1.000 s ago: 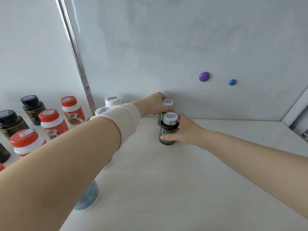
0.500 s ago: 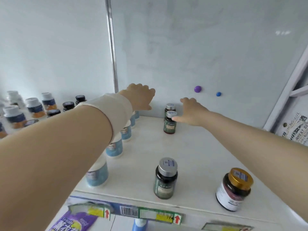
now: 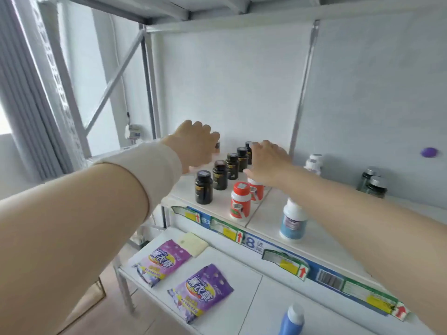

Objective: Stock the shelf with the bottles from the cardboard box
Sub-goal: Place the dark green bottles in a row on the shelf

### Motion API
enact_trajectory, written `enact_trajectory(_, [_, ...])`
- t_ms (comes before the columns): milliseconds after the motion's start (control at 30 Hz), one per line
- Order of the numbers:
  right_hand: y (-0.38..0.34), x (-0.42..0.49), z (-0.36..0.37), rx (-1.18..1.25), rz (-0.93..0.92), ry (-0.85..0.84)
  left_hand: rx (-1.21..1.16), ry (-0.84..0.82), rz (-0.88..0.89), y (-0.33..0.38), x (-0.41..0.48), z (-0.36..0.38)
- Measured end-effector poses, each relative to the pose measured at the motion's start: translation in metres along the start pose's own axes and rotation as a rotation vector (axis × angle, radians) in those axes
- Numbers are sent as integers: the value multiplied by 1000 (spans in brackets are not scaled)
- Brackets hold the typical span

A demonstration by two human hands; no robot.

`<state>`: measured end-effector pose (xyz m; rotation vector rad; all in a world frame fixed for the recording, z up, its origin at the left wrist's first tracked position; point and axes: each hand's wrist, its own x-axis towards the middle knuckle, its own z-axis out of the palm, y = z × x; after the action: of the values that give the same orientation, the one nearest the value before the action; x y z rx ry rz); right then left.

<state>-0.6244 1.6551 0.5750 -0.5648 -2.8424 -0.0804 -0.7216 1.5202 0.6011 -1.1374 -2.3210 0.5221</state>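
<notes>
Grip: right hand [image 3: 266, 160] flat, palm down, fingers straight, holding nothing. Left hand [image 3: 196, 143] knuckles up, fingers curled, palm hidden; whether it holds the dark bottle [image 3: 217, 146] showing at its fingertips cannot be told.

Task item: two green silver-capped bottles [image 3: 372, 183], upright, close together, at the back of the shelf [image 3: 254, 238] in the right bay, near the purple magnet [image 3: 429, 152].

Change: half a second ago both hands hovered just off this pair. Now both are well apart from it, over the left bay. Judged: the pair is delivered and released.

Under the hands: row of black bottles [image 3: 219, 175] running front to back. The right hand is above the red-capped bottles [image 3: 240, 200], just beside the row's far end.

Further out: white-and-blue bottle [image 3: 294, 221] at the front edge; purple bags [image 3: 203, 291] on the lower level.

Outstanding: cardboard box not in view, so remaining stock cannot be counted.
</notes>
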Motion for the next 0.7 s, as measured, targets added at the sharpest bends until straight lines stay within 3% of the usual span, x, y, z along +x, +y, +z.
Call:
enact_trajectory(333, [-313,86,43,-37,-342,-31,81,-280,-318,-248,-160,125])
enact_trajectory(700, [-542,182,152,-79,-643,-138,-25,-494,-498,-393,-234,325])
